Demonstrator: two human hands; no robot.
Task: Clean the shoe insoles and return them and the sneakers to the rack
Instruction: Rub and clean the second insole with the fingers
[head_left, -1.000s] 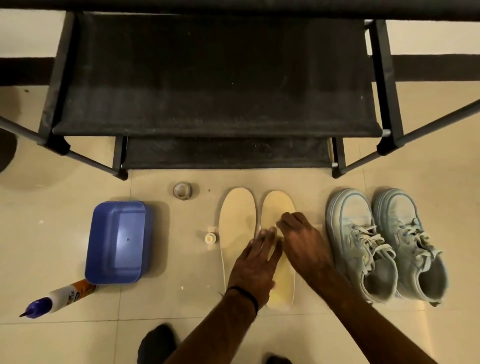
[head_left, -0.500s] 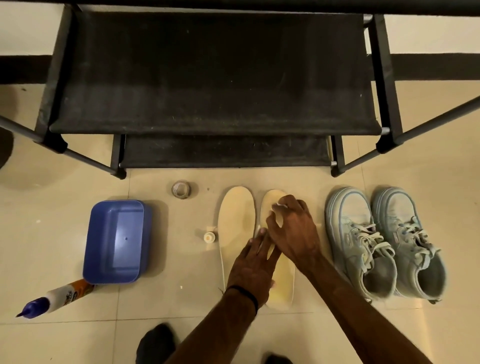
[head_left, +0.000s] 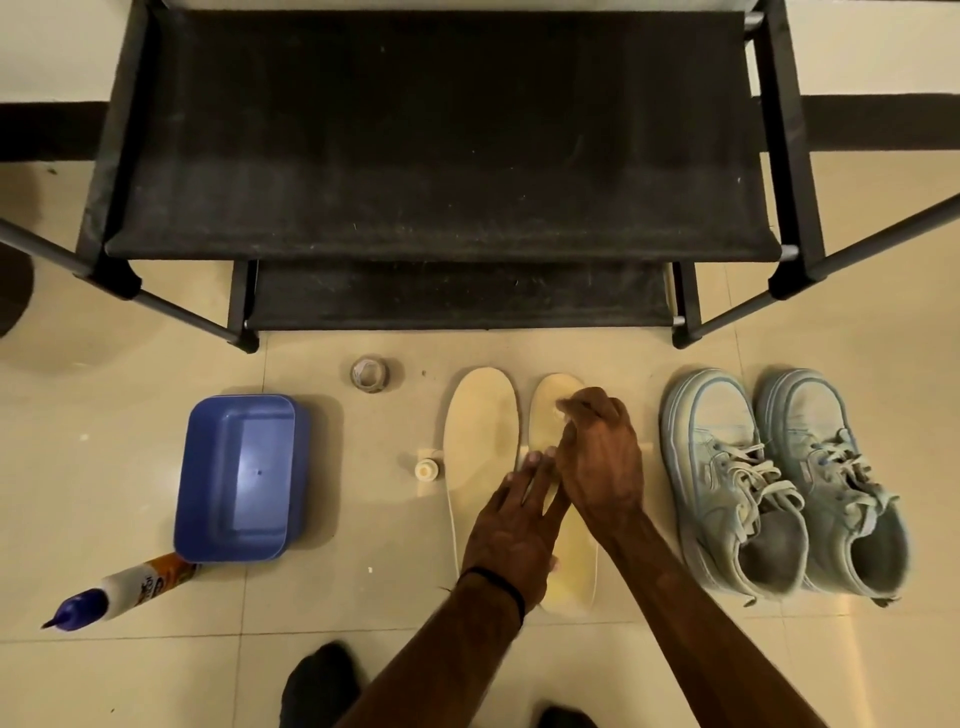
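Observation:
Two cream insoles lie side by side on the floor tiles, the left insole (head_left: 480, 426) bare and the right insole (head_left: 575, 566) under both hands. My left hand (head_left: 511, 525) rests flat on the middle of the right insole, fingers straight. My right hand (head_left: 597, 457) is over its toe end, with curled fingers pinching a small white wad (head_left: 562, 411) against the insole. A pair of pale blue sneakers (head_left: 727, 478) (head_left: 836, 467) stands just right of the insoles. The black shoe rack (head_left: 436, 156) stands behind, its two visible shelves bare.
A blue plastic tub (head_left: 239, 473) sits on the floor at the left, with a white bottle with a purple cap (head_left: 124, 587) lying by its near corner. A tape roll (head_left: 370, 373) and a small white capped bottle (head_left: 426, 470) lie left of the insoles.
My right hand has slid from the middle of the right insole up toward its toe end. My left hand has stayed pressing on the insole.

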